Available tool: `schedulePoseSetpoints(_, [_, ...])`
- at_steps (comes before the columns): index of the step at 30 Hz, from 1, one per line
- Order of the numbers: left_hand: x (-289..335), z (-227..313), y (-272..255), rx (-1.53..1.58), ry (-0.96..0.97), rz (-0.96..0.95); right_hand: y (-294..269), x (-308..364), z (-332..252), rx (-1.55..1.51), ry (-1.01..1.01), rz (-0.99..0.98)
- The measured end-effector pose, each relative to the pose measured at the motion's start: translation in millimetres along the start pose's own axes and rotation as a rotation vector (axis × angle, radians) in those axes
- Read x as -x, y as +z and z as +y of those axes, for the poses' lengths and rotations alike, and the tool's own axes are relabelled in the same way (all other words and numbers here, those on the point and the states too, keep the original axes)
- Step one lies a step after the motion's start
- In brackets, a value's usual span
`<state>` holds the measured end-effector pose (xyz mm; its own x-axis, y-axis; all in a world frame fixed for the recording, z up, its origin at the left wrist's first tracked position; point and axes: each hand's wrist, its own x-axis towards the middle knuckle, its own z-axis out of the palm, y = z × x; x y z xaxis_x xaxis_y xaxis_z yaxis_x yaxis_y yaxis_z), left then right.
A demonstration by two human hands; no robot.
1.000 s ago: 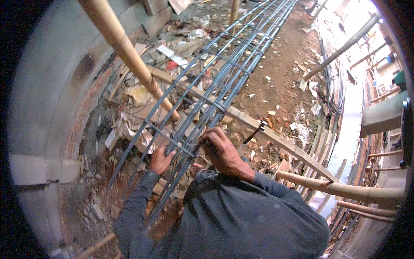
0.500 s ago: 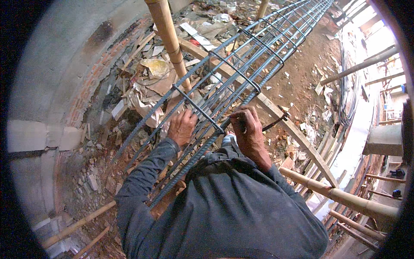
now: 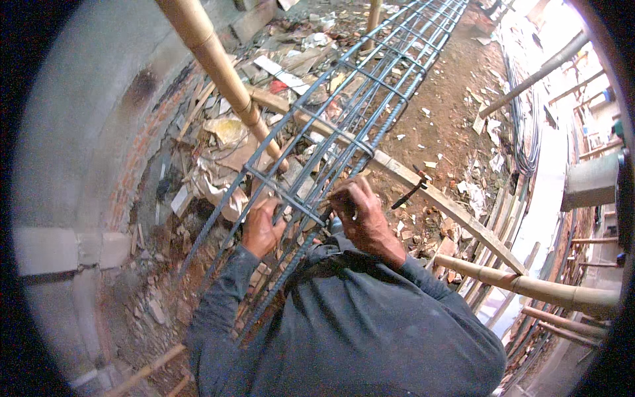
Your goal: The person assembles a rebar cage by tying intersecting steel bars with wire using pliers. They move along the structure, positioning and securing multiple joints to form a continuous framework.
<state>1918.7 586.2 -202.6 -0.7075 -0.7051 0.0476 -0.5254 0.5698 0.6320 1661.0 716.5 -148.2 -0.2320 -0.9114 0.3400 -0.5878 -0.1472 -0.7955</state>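
The left hand (image 3: pixel 262 227) is beside the near rods of the steel rebar cage (image 3: pixel 285 194), fingers curled; whether they grip a rod cannot be told. The right hand (image 3: pixel 362 215), fingers bent and blurred, is at the cage's right side; its hold is unclear. Both stay near the same cross tie as half a second ago. A dark tool (image 3: pixel 410 190) lies across a wooden beam (image 3: pixel 456 221) crossing beneath the cage. A bamboo pole (image 3: pixel 221 76) stands left, near rubble; cables (image 3: pixel 526 142) hang farther right.
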Motion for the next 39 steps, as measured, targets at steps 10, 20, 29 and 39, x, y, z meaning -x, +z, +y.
schedulePoseSetpoints(10, [-3.6, 58.4, -50.5, 0.358, -0.232, -0.059, -9.6, -20.3, 8.4, -0.177, -0.017, -0.129])
schedulePoseSetpoints(20, [-12.7, 92.7, -65.2, 0.234, -0.216, 0.020, -21.5, -35.9, 11.8, -0.150, 0.041, -0.276])
schedulePoseSetpoints(29, [-9.4, 81.7, -46.4, 0.419, -0.412, -0.010, -40.3, -50.8, 3.1, -0.166, 0.010, -0.293])
schedulePoseSetpoints(39, [-1.8, 102.3, -42.3, 0.456, -0.486, 0.056, -48.6, -61.8, -10.3, -0.038, 0.141, -0.356])
